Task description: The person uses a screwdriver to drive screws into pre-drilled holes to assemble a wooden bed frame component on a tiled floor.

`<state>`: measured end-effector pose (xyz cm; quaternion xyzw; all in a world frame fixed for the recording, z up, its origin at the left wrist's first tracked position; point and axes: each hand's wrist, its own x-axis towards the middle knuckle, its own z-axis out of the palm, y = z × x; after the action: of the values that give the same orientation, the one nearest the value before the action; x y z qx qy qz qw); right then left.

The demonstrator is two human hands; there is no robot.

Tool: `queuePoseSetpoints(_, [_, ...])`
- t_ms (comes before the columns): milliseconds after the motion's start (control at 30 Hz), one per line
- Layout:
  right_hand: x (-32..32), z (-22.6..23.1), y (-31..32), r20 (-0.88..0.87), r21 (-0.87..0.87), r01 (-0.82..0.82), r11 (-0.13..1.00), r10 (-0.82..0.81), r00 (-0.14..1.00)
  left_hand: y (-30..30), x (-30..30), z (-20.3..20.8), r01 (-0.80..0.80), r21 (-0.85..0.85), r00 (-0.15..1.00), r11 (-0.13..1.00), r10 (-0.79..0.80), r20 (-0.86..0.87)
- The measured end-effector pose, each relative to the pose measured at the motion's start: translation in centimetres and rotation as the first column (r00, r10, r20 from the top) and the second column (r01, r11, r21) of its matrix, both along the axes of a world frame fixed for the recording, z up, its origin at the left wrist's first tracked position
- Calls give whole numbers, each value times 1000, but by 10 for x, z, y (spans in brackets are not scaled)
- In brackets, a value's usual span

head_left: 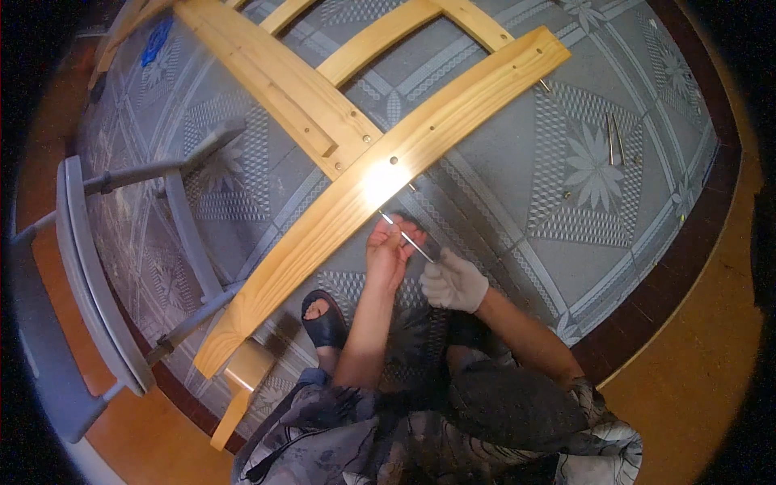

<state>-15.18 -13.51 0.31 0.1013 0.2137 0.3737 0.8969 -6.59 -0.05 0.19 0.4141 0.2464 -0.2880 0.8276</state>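
A slender metal rod (413, 246) runs slantwise between my two hands; I cannot tell whether it is a tool or a long bolt. Its far tip meets the near edge of a pale wooden beam (315, 242). My bare left hand (390, 255) pinches the rod close to that tip, fingers curled. At the rod's near end, my right hand (454, 281), in a white glove, is closed round it. Bolt holes dot the beam, and a short metal end (411, 187) sticks out of its near edge, just beyond my left hand.
The beam belongs to a larger wooden frame (376, 44) lying on a grey patterned rug (485, 194). Several loose metal bolts (612, 141) lie on the right. A grey folding chair (101, 267) stands at the left, a blue item (156, 42) at the far left. My sandalled foot (323, 315) is near the beam.
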Motion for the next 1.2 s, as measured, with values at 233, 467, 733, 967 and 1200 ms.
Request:
queuePoseSetpoints(233, [-5, -4, 9, -80, 201, 227, 953, -215, 973, 0, 2, 0, 43, -50, 999, 998, -43, -1])
queuePoseSetpoints(467, [5, 15, 17, 89, -802, -97, 589, 278, 956, 5, 9, 12, 142, 19, 989, 990, -141, -32])
queuePoseSetpoints(733, [11, 10, 21, -47, -648, 540, -538, 735, 676, 3, 11, 18, 221, 176, 975, 959, -215, -51])
queuePoseSetpoints(967, [6, 7, 8, -84, -798, -383, 466, 543, 836, 4, 12, 13, 188, 115, 982, 975, -183, -53])
queuePoseSetpoints(1200, [1, 1, 22, -80, 122, 3, 993, 7, 997, 2, 11, 13, 151, -16, 988, 988, -152, -42])
